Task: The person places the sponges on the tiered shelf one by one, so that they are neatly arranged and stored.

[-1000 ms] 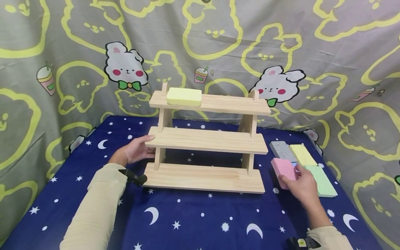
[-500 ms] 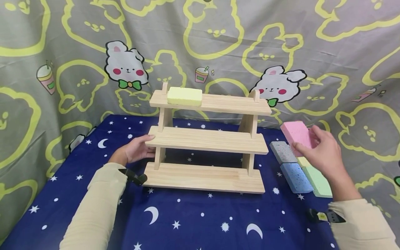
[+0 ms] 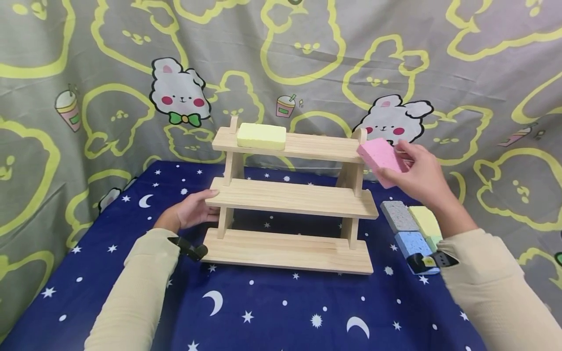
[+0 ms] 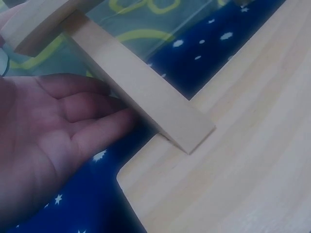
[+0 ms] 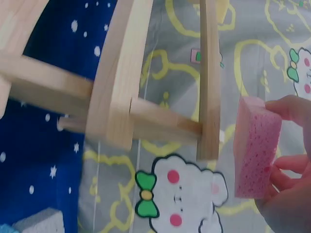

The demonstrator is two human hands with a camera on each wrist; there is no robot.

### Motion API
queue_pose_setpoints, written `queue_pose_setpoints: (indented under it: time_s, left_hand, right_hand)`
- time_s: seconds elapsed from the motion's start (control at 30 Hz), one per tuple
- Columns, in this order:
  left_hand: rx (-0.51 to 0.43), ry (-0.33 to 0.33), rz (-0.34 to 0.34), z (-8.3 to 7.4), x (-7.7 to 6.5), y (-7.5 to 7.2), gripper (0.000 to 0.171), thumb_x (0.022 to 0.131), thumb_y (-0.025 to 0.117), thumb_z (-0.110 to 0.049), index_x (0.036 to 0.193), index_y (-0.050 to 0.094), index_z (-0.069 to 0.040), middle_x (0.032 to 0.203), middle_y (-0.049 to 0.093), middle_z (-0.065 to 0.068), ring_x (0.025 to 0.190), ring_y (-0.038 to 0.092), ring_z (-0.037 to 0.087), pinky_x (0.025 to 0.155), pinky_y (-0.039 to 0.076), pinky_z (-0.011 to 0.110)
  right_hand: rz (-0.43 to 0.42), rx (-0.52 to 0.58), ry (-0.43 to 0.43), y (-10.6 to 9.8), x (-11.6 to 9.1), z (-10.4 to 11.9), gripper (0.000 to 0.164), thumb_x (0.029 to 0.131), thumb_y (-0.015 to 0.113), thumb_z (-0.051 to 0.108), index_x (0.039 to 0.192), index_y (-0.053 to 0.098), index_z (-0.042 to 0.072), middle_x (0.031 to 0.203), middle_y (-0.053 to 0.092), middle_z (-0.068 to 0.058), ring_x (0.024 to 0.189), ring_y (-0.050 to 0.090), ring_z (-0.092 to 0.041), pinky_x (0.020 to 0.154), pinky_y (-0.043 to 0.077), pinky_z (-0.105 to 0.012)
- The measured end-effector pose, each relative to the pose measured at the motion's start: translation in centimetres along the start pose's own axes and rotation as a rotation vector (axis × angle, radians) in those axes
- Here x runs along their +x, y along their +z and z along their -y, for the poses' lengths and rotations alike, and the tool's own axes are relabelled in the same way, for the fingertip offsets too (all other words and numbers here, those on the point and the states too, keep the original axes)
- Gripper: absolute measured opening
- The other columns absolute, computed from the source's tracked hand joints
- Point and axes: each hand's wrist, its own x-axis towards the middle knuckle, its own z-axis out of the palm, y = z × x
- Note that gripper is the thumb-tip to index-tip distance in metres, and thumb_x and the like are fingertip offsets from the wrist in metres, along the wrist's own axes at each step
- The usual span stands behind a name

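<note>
My right hand (image 3: 423, 170) pinches a pink sponge (image 3: 380, 158) between thumb and fingers, tilted, overlapping the right end of the top tier in the head view. From the right wrist, the sponge's porous side (image 5: 261, 150) shows beside the wooden uprights. A three-tier wooden display shelf (image 3: 290, 196) stands in the middle of the table. My left hand (image 3: 195, 209) grips its left end, thumb on the middle tier and fingers below; the left wrist view shows those fingers (image 4: 104, 133) against the side upright. On the top tier, toward the left, lies a pale yellow sponge (image 3: 261, 136).
Right of the shelf, a grey sponge (image 3: 398, 216), a yellow sponge (image 3: 425, 221), a blue sponge (image 3: 410, 243) and a green sponge (image 3: 433, 243) lie together, partly behind my right forearm. A patterned curtain (image 3: 246, 48) hangs behind the dark blue tablecloth (image 3: 263, 312).
My right hand has lifted the pink sponge from beside the other sponges and carried it up and left to the top tier's right end. The left hand stays on the shelf.
</note>
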Motion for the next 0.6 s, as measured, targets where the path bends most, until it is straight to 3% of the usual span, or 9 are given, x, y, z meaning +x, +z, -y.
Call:
queue_pose_setpoints:
  time_s: [0.17, 0.3, 0.6]
  left_hand:
    - [-0.001, -0.003, -0.011, 0.0, -0.1, 0.0, 0.066, 0.096, 0.031, -0.036, 0.147, 0.005, -0.002, 0.143, 0.025, 0.030, 0.126, 0.038, 0.035, 0.093, 0.044, 0.036]
    - [-0.001, -0.006, -0.011, 0.1, -0.1, -0.1, 0.066, 0.096, 0.031, -0.035, 0.148, 0.004, -0.003, 0.144, 0.023, 0.030, 0.129, 0.034, 0.039, 0.095, 0.043, 0.038]
    - [-0.018, -0.009, 0.032, 0.1, 0.2, -0.3, 0.065, 0.097, 0.028, -0.033, 0.147, 0.004, 0.000, 0.147, 0.018, 0.032, 0.134, 0.025, 0.043, 0.104, 0.034, 0.045]
  right_hand:
    - [0.084, 0.036, -0.044, 1.3, 2.4, 1.8, 0.078, 0.080, 0.072, 0.029, 0.144, 0.034, 0.002, 0.137, 0.046, -0.023, 0.118, 0.048, -0.040, 0.094, 0.041, -0.055]
    - [0.135, 0.053, -0.098, 2.3, 4.1, 3.1, 0.067, 0.079, 0.072, 0.024, 0.136, 0.045, 0.001, 0.129, 0.052, -0.022, 0.116, 0.051, -0.039, 0.094, 0.042, -0.053]
    - [0.276, 0.027, -0.085, 3.8, 6.4, 4.7, 0.070, 0.081, 0.070, 0.027, 0.140, 0.042, 0.001, 0.130, 0.051, -0.021, 0.118, 0.049, -0.037, 0.095, 0.042, -0.051]
